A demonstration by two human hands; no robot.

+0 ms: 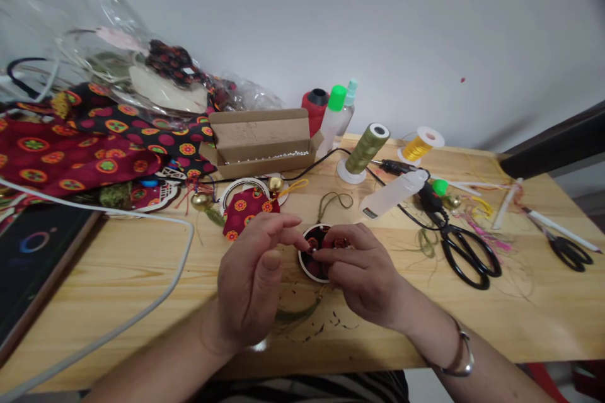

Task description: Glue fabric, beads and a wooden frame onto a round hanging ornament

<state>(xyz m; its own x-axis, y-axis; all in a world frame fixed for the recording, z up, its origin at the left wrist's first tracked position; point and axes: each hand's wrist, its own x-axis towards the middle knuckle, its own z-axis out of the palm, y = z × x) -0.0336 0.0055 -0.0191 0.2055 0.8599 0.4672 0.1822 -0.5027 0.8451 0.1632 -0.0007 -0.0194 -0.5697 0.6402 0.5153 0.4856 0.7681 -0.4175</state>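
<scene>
A round ornament [308, 267] with a white rim and dark, patterned fabric lies on the wooden table, partly covered by my hands. The index finger of my left hand [250, 277] reaches onto the fabric; its thumb stands apart and the hand is open. Over the right side of the ornament, my right hand [362, 271] is closed, fingertips together on the fabric near a tiny pale spot. Whatever it pinches is too small to make out. An olive cord loop [334, 203] extends from the ornament's top, and an olive tassel [299, 313] lies below it.
Behind stand an open cardboard box [259, 132], a green-capped bottle [333, 119] and an olive thread spool [366, 151]. To the right are a squeeze bottle [392, 195] and black-handled scissors [466, 252]. Patterned fabric [70, 157], a white cable [177, 271] and a tablet-like device [38, 258] lie left.
</scene>
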